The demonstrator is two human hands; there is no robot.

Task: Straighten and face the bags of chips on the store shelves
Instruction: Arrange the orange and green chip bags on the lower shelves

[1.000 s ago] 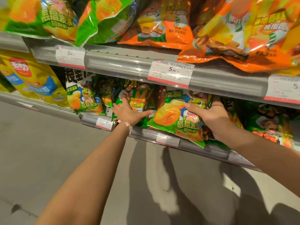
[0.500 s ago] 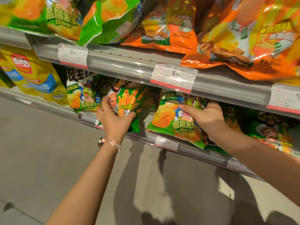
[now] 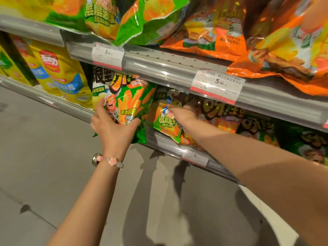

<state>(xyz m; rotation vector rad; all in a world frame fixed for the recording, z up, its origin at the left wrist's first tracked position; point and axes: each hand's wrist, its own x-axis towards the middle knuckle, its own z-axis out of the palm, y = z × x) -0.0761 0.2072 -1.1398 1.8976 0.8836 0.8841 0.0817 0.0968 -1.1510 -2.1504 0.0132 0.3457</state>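
Observation:
My left hand [image 3: 113, 126] grips the lower edge of a green bag of orange stick chips [image 3: 132, 102], held upright in front of the lower shelf. My right hand [image 3: 184, 112] reaches into that shelf and holds the top of a smaller green and yellow chip bag [image 3: 164, 121], which tilts forward over the shelf rail [image 3: 177, 148]. Its fingertips are partly hidden among the bags. A white and green bag [image 3: 99, 82] stands just left of the stick chips.
The upper shelf rail [image 3: 159, 68] carries price tags [image 3: 217, 86] and overhanging green and orange bags [image 3: 221, 32]. Yellow bags [image 3: 58, 75] fill the lower shelf at left; dark and green bags [image 3: 301, 139] sit at right. Grey floor [image 3: 53, 166] lies below.
My left hand pulled the green stick chip bag out and lifted it upright in front of the shelf. My right hand pushed further in, over the top of the small bag.

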